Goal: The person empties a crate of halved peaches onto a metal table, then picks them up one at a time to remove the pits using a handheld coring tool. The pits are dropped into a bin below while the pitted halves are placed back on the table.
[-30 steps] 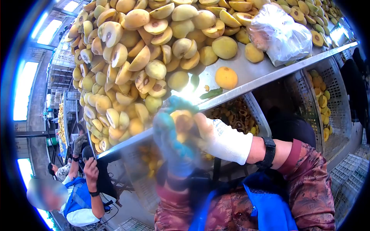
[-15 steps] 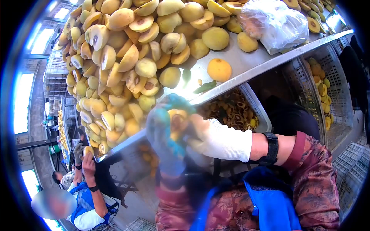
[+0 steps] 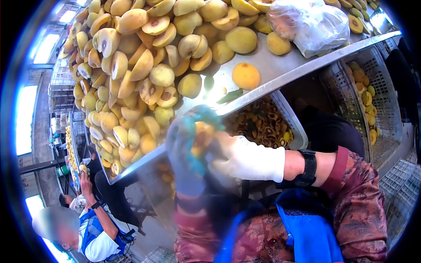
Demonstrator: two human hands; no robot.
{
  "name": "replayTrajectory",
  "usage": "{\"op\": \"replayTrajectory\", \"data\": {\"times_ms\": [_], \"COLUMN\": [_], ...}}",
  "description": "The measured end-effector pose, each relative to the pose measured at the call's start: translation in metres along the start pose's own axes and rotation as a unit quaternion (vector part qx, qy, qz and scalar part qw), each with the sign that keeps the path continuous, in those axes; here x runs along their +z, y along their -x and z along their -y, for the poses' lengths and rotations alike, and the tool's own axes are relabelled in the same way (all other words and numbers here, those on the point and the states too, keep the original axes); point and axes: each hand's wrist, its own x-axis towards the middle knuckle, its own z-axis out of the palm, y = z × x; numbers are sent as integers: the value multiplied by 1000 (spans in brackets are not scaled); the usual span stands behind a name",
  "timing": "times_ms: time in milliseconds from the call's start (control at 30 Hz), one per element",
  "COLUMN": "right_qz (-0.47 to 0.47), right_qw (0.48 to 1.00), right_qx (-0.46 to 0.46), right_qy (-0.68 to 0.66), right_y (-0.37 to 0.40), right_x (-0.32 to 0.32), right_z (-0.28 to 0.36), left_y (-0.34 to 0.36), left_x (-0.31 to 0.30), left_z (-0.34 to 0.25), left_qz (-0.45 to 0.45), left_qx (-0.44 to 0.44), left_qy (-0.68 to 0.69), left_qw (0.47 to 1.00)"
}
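Observation:
In a grey and teal glove, my left hand (image 3: pixel 186 147) is closed around a yellow peach half (image 3: pixel 203 134), its cut face turned toward my right hand. My right hand (image 3: pixel 243 158), in a white knitted glove, has its fingers bent against that peach half. Whatever its fingertips grip is hidden and blurred. Both hands are just off the front edge of the metal table (image 3: pixel 302 72). A heap of peach halves (image 3: pixel 131 79) lies on the table beyond them. One orange-yellow peach (image 3: pixel 245 76) sits apart near the edge, beside a green leaf (image 3: pixel 230 96).
Below the table edge stands a bin (image 3: pixel 291 118) of brown-centred scraps. At right, a plastic crate (image 3: pixel 388 87) holds more yellow fruit. A clear plastic bag (image 3: pixel 322 28) lies on the table. A co-worker in a blue vest (image 3: pixel 94 228) sits at left, holding a fruit piece.
My hands stay together at the peach half, with the right fingers slightly shifted. At left, the co-worker's hand and fruit piece have moved away from the table corner, up and leftward.

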Motion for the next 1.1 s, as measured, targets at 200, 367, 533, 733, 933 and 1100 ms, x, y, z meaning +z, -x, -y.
{"op": "replayTrajectory", "data": {"times_ms": [200, 367, 533, 733, 933, 1100], "right_qz": [49, 107, 188, 199, 242, 198], "right_qw": [998, 981, 933, 936, 903, 940], "right_qx": [36, 104, 137, 152, 122, 94], "right_qy": [-20, -126, -274, -248, -333, -260], "right_y": [6, 10, 12, 16, 17, 15], "right_x": [-5, -6, -23, -25, -19, -13], "right_z": [5, 10, 27, 30, 19, 13], "left_y": [-4, -7, -5, -1, 5, 8], "left_x": [-12, -14, -17, -22, -21, -14], "left_z": [-15, -23, -21, -21, -23, -13], "left_qz": [109, 169, 191, 205, 183, 154], "left_qx": [-97, -137, -119, -118, -108, -66], "left_qy": [19, -8, 10, 6, -2, 39], "left_qw": [989, 976, 974, 972, 977, 985]}}
